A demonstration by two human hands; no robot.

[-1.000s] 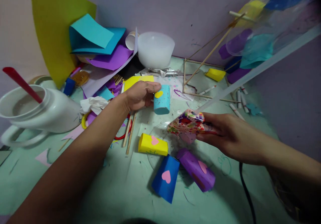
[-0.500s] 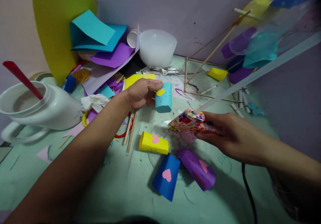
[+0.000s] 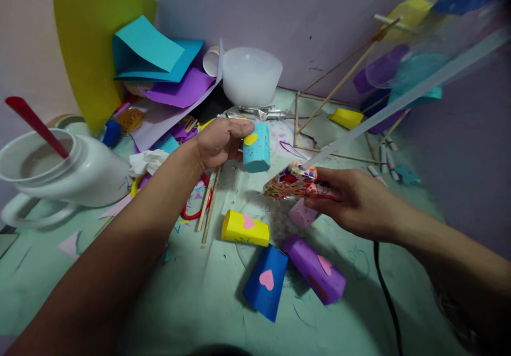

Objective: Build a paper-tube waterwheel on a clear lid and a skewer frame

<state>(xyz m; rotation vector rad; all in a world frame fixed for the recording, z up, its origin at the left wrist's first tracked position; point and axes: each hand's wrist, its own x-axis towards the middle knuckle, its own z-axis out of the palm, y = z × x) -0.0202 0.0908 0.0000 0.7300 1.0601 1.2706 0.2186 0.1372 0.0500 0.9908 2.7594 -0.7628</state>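
My left hand (image 3: 217,142) is closed round a turquoise paper tube (image 3: 256,147) with a yellow heart on it, held just above the table. My right hand (image 3: 351,201) grips a glue gun (image 3: 293,181) covered in bright patterned paper, its long clear glue stick (image 3: 399,103) slanting up to the right. The gun's tip points left toward the turquoise tube, a short gap apart. Below them lie a yellow tube (image 3: 244,228), a blue tube (image 3: 266,281) and a purple tube (image 3: 315,268), each with a pink heart. A small pink piece (image 3: 302,215) lies under my right hand.
A white jug (image 3: 59,172) with a red stick stands at left. Coloured paper sheets (image 3: 159,63) and a white bowl (image 3: 251,76) are piled at the back. Wooden sticks (image 3: 209,204), a stick frame (image 3: 319,111) and a black cable (image 3: 385,297) lie on the green table.
The turquoise tube in my left hand has lifted slightly and shifted left. My right hand with the glue gun has moved up and left, uncovering the small pink piece.
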